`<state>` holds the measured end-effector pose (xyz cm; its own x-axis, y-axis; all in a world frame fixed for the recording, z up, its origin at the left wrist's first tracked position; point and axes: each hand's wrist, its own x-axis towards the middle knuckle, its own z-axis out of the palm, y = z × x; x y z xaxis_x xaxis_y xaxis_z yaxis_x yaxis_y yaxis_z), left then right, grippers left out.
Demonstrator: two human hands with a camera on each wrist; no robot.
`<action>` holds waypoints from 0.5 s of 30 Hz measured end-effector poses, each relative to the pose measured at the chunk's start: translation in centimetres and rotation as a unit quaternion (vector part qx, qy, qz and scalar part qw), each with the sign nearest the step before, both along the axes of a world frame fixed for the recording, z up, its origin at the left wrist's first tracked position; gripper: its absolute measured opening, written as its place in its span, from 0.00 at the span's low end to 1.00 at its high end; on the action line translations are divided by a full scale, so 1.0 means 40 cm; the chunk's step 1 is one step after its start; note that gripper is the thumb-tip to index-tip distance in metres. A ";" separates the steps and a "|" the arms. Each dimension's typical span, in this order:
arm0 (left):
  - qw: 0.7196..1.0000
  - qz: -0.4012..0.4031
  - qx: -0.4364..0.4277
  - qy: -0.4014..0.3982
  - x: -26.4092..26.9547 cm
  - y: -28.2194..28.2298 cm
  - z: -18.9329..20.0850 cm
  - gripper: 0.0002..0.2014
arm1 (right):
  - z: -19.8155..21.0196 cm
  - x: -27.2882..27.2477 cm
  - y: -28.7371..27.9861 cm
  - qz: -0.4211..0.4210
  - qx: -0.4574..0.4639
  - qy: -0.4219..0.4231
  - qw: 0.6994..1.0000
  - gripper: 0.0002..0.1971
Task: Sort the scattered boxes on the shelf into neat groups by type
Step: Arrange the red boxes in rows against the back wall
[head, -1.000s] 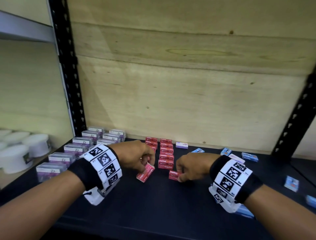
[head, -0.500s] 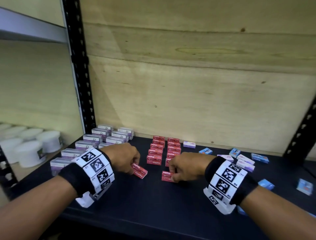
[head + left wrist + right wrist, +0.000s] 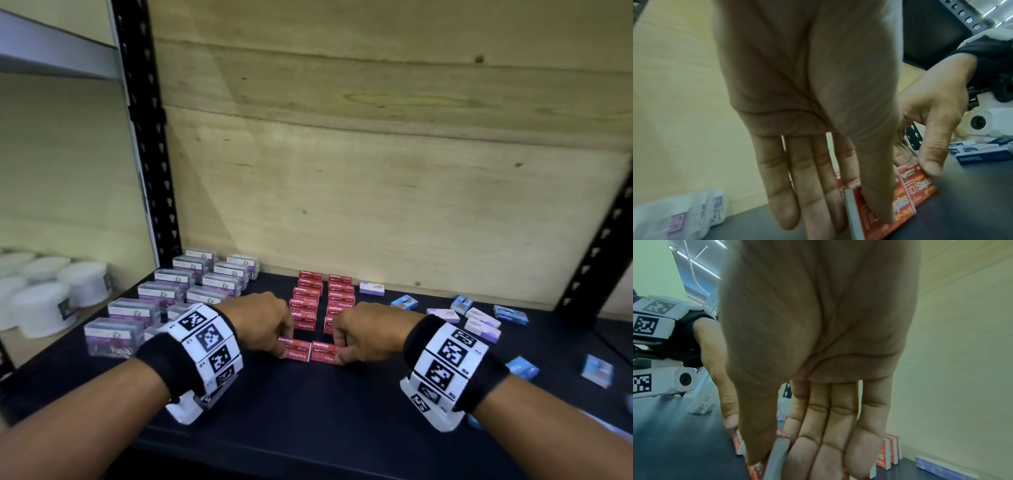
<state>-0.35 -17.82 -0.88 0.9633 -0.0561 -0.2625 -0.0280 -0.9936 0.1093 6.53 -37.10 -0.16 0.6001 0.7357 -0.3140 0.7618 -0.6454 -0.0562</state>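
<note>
Nearest the red staple-box rows (image 3: 320, 301): left hand (image 3: 262, 323) pinching red staple box (image 3: 296, 349), right hand (image 3: 364, 334) pinching its twin (image 3: 323, 353). Clear boxes (image 3: 171, 294) grouped leftward; blue boxes (image 3: 507, 313) and lilac boxes (image 3: 479, 323) rightward, unsorted.

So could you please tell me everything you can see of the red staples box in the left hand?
The small red cardboard staples box has white "Staples" lettering and a grey end face. It lies flat on the dark shelf board, at the near end of the red rows. The left hand pinches it between thumb and fingers. Its right end touches, or nearly touches, the matching red box held by the right hand.
</note>
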 end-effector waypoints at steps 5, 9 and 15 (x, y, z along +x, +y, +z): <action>1.000 0.005 -0.004 -0.004 0.010 -0.011 -0.004 0.13 | -0.001 0.000 0.012 0.018 -0.005 -0.008 1.000 0.11; 1.000 0.015 -0.013 -0.005 0.017 0.001 -0.006 0.13 | -0.002 0.010 0.007 0.014 0.005 0.000 1.000 0.11; 1.000 0.022 -0.014 -0.004 0.031 0.024 -0.003 0.09 | 0.001 0.026 -0.003 -0.004 0.011 -0.007 1.000 0.10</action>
